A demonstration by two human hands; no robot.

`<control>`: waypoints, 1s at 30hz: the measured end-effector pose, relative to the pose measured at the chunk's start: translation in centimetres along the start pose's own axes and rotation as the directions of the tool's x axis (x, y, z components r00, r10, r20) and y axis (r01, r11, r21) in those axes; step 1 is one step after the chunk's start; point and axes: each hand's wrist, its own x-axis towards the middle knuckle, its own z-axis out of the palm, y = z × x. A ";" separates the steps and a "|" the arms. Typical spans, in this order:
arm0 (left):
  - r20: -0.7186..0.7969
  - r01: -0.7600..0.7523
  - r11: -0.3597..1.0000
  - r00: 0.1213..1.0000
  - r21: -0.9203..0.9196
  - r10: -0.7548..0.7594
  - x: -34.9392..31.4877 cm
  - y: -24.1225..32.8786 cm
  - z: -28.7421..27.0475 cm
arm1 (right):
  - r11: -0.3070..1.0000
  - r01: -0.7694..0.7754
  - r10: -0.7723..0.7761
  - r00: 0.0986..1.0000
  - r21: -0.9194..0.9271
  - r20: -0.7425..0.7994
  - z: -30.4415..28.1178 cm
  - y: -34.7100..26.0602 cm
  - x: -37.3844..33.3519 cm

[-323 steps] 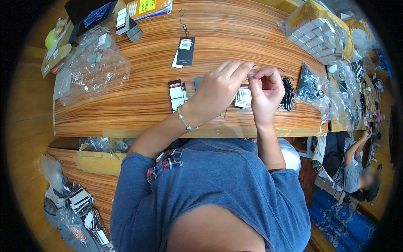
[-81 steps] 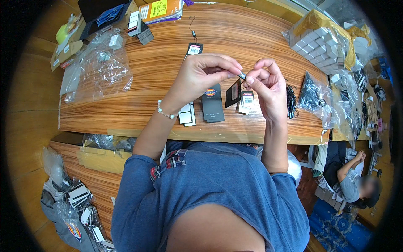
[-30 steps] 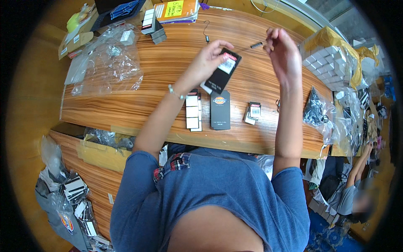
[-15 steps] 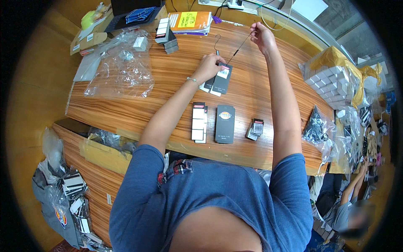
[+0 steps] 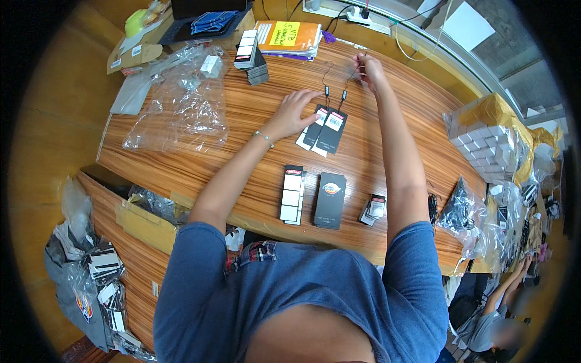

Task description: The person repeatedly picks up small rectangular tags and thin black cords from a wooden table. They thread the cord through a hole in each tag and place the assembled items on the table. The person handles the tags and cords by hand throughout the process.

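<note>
2 black tags [image 5: 331,133] lie upper centre, left hand [image 5: 292,116] loosely spread by them, right hand [image 5: 370,71] pinching 1 cord [image 5: 350,79].

Blue short-sleeved shirt [image 5: 302,272], plaid chest patch [image 5: 260,251], pale beaded bracelet [image 5: 264,138]

From the wearer's head, close above the surface [image 5: 363,163], one wide fisheye camera faces down over both hands [image 5: 292,115] [image 5: 370,70].
</note>
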 end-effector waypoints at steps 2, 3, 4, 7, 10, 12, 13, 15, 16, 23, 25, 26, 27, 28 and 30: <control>-0.003 -0.001 1.000 1.000 0.001 0.001 0.1 -0.1 0.3 | 0.999 -0.015 0.016 1.000 -0.049 0.022 -0.3 0.4 1.0; -0.004 -0.006 1.000 1.000 0.001 0.007 0.3 -0.1 0.4 | 0.998 -0.007 0.009 0.999 -0.064 0.033 -0.7 0.7 1.8; -0.010 -0.009 1.000 1.000 -0.011 0.009 0.4 -0.1 0.4 | 0.997 0.001 0.002 0.999 -0.078 0.043 -1.0 1.2 2.5; -0.032 0.006 0.999 0.999 -0.037 -0.007 0.2 -0.6 0.5 | 0.985 -0.008 -0.009 0.995 -0.171 -0.096 0.1 0.9 1.9; -0.051 0.004 0.997 0.999 -0.075 -0.008 0.6 -0.9 1.0 | 0.939 0.102 -0.186 0.954 -0.328 -0.235 -0.5 0.2 0.5; -0.081 0.000 0.993 0.997 -0.122 -0.010 0.5 -1.3 1.1 | 0.947 0.217 -0.266 0.943 -0.237 -0.201 -0.7 -0.9 -2.4; -0.081 0.023 0.988 0.996 -0.153 -0.036 0.6 -1.6 1.0 | 0.950 0.238 -0.271 0.951 -0.203 -0.150 -1.1 -1.5 -4.0; -0.115 0.077 0.924 0.985 -0.375 -0.129 0.8 -2.0 1.1 | 0.954 0.257 -0.266 0.963 -0.152 -0.038 -2.3 -2.2 -8.4; -0.127 0.103 0.875 0.975 -0.474 -0.183 0.5 -2.1 0.9 | 0.957 0.261 -0.258 0.965 -0.127 0.037 -2.6 -2.5 -11.0; 0.227 -0.042 0.999 0.973 0.003 0.041 -4.5 11.1 -3.5 | 0.714 0.246 -0.161 0.969 -0.655 0.189 -6.9 1.1 -29.2; 0.277 -0.029 0.987 0.961 0.155 -0.015 -6.3 13.9 -3.6 | 0.665 0.201 -0.140 0.980 -0.719 0.144 -6.8 2.4 -32.4; 0.240 -0.007 0.984 0.970 0.177 -0.036 -7.1 14.2 -2.9 | 0.633 0.182 -0.125 0.983 -0.752 0.133 -6.6 3.0 -33.4; 0.201 0.016 0.980 0.978 0.199 -0.057 -7.6 14.3 -2.4 | 0.631 0.209 -0.171 0.977 -0.747 0.128 -6.4 3.6 -34.1; 0.203 0.048 0.982 0.976 0.181 -0.085 -7.8 14.2 -2.1 | 0.628 0.236 -0.217 0.968 -0.741 0.124 -6.2 4.3 -34.5; 0.210 0.105 0.983 0.968 0.152 -0.136 -7.9 13.7 -2.1 | 0.564 0.229 -0.235 0.966 -0.794 0.112 -6.3 5.2 -34.9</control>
